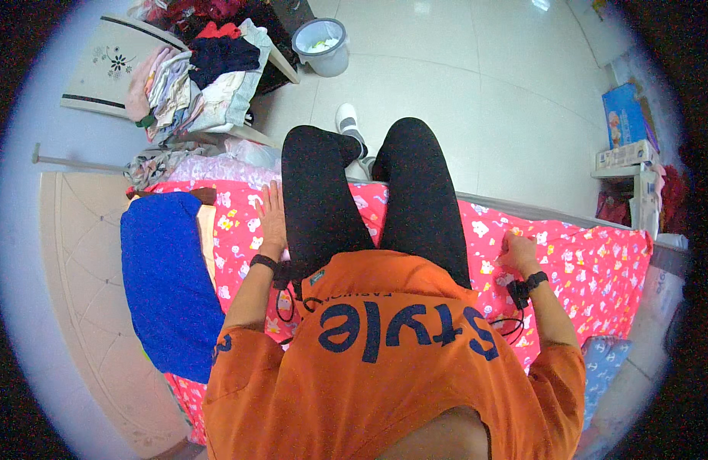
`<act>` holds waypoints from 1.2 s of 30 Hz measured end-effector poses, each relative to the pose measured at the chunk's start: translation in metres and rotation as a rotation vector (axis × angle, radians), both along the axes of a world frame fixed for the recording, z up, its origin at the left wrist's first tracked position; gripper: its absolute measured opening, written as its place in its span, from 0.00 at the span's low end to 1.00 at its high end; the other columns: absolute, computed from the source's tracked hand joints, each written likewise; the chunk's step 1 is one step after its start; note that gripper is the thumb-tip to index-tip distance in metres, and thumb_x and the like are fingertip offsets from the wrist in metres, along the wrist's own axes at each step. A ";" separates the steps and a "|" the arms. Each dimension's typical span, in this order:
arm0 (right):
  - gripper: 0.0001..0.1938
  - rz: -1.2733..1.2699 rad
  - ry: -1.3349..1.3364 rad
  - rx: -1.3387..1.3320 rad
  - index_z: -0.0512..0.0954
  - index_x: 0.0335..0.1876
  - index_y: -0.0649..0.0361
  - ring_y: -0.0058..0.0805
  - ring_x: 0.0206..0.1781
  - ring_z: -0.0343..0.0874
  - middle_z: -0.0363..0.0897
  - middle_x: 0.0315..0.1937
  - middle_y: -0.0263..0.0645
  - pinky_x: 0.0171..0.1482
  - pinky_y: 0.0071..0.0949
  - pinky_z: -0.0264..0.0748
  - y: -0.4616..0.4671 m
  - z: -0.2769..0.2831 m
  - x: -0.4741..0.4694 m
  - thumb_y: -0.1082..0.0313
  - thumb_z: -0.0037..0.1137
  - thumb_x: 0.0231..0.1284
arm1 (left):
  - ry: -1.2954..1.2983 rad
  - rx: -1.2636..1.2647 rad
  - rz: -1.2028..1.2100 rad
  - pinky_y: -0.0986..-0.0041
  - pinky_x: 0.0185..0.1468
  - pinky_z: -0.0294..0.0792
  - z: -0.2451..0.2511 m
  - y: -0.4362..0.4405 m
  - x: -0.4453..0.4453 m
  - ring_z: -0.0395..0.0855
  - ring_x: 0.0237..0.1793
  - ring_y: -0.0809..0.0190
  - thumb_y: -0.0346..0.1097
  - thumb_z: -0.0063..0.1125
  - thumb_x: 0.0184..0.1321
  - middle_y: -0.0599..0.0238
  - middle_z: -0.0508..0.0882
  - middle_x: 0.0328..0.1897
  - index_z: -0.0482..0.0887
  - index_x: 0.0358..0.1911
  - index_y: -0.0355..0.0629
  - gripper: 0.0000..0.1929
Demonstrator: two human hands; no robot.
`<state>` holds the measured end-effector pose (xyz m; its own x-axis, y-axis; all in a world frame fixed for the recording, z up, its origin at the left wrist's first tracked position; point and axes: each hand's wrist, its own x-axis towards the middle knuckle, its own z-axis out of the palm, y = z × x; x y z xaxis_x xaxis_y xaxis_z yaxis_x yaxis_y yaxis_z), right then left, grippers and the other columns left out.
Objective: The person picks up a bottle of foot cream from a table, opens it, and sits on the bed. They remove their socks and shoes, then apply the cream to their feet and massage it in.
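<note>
I sit on a bed covered by a pink patterned sheet (566, 270). My left hand (272, 221) rests on it beside my black-trousered thigh, fingers apart and holding nothing. On the other side, my right hand (518, 251) presses on the sheet with its fingers curled; whether anything is inside the curled fingers cannot be told. Each wrist bears a black strap with a small dark device. Left of my left hand lies a blue cloth-covered pillow or folded cloth (164, 282), partly over a cream item.
A pile of folded clothes (170, 92) lies at the upper left, near a grey lined waste bin (329, 60) on the tiled floor. A beige headboard (95, 299) borders the left side. At the right, a white shelf (635, 178) stands beneath a blue box (624, 115).
</note>
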<state>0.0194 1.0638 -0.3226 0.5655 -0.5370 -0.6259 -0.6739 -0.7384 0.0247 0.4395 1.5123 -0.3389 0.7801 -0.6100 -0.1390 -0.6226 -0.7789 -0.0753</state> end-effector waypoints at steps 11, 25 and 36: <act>0.26 0.019 0.041 0.012 0.75 0.39 0.49 0.38 0.41 0.84 0.84 0.32 0.35 0.56 0.52 0.65 -0.004 -0.002 0.001 0.51 0.74 0.30 | -0.036 -0.008 0.005 0.44 0.75 0.36 -0.005 -0.001 -0.001 0.40 0.79 0.45 0.38 0.43 0.65 0.56 0.46 0.80 0.48 0.74 0.42 0.34; 0.22 0.042 0.101 0.001 0.76 0.41 0.48 0.41 0.43 0.84 0.85 0.33 0.38 0.59 0.55 0.66 -0.003 0.003 0.012 0.52 0.69 0.36 | -0.076 -0.070 0.042 0.42 0.75 0.36 -0.006 -0.007 -0.002 0.42 0.78 0.46 0.35 0.44 0.65 0.55 0.51 0.79 0.53 0.73 0.42 0.32; 0.13 0.085 0.050 -0.027 0.79 0.38 0.48 0.42 0.41 0.84 0.85 0.33 0.40 0.54 0.51 0.66 0.001 0.007 0.013 0.56 0.60 0.45 | -0.054 -0.015 0.070 0.41 0.74 0.37 -0.012 -0.008 0.001 0.43 0.78 0.47 0.38 0.43 0.68 0.56 0.51 0.78 0.54 0.72 0.41 0.30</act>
<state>0.0321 1.0645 -0.3153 0.5783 -0.5057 -0.6401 -0.6064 -0.7914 0.0774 0.4408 1.5040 -0.3510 0.8270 -0.5555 -0.0871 -0.5619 -0.8217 -0.0954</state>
